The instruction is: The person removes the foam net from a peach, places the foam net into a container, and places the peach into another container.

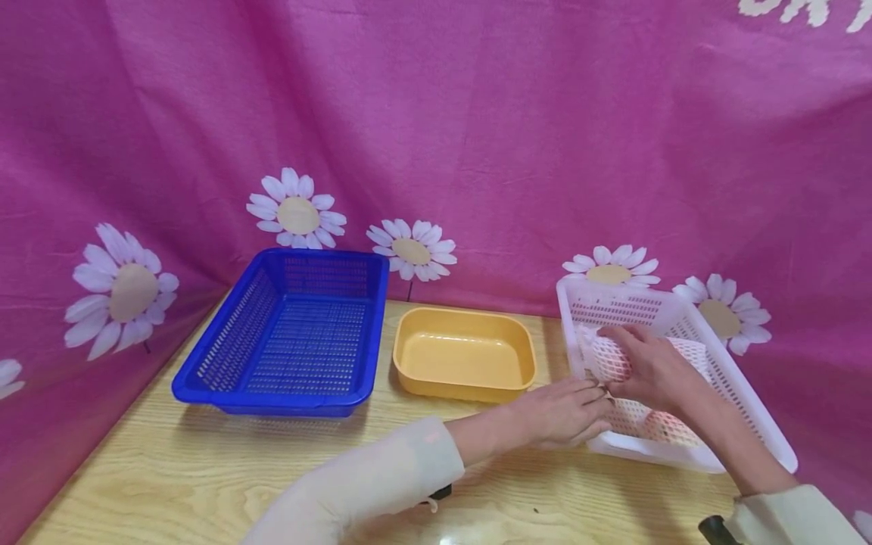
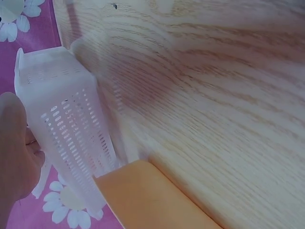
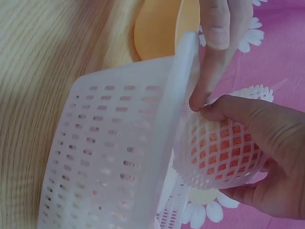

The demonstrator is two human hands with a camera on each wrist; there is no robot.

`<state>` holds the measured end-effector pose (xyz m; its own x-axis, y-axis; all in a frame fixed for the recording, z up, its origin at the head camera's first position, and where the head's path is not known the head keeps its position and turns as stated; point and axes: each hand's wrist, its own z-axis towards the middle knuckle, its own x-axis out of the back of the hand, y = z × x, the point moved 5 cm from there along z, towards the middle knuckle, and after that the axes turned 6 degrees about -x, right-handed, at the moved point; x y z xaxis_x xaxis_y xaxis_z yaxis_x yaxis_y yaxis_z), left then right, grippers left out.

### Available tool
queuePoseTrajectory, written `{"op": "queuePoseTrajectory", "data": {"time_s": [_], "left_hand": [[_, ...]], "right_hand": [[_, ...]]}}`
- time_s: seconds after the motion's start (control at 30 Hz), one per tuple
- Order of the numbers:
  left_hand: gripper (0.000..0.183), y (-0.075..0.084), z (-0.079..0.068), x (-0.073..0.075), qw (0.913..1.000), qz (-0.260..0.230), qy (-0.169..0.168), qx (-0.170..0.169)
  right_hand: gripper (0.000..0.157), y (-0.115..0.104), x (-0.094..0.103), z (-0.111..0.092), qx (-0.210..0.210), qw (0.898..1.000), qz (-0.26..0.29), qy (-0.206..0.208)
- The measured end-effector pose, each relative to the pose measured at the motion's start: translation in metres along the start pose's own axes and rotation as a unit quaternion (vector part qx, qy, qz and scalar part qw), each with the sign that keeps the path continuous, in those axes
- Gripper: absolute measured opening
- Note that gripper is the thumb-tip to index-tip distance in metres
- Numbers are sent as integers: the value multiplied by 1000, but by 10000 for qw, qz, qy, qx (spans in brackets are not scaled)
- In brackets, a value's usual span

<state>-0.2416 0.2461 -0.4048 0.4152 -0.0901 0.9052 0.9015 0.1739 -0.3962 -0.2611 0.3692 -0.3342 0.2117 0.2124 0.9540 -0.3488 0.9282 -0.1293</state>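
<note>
Right hand (image 1: 650,371): fingers gripping rounded fruit (image 3: 224,158) in foam mesh (image 3: 259,93); left hand (image 1: 562,412), at slotted plastic basket (image 3: 114,105): finger hold unclear.

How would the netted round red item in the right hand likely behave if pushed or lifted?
The netted round red item would probably roll if pushed, given its rounded shape. Its white net looks like soft foam, so it likely gives a little under pressure. Being openly woven, it probably also helps the right hand grip without slipping.
</note>
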Motion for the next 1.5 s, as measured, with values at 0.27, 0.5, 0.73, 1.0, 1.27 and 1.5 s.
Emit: {"op": "queuePoseTrajectory", "data": {"time_s": [0.27,0.5,0.73,1.0,1.27,1.5], "left_hand": [[48,-4,-12,10,9984,-529,-95,187],[51,-12,-29,24,9896,-1274,-75,664],[51,-16,-43,28,9878,-1338,122,791],[50,-25,-68,36,9881,-1070,194,1087],[51,-35,-94,33,9823,-1123,-48,1497],[49,-42,-116,28,9813,-1046,210,1602]], "right_hand": [[82,-10,3,2,253,9994,-11,225],[83,-20,3,3,184,9995,64,242],[87,-29,1,4,169,9996,128,194],[82,-39,4,9,291,9989,137,356],[78,-49,-1,8,138,9997,197,97],[79,-63,-10,10,121,9993,333,108]]}}
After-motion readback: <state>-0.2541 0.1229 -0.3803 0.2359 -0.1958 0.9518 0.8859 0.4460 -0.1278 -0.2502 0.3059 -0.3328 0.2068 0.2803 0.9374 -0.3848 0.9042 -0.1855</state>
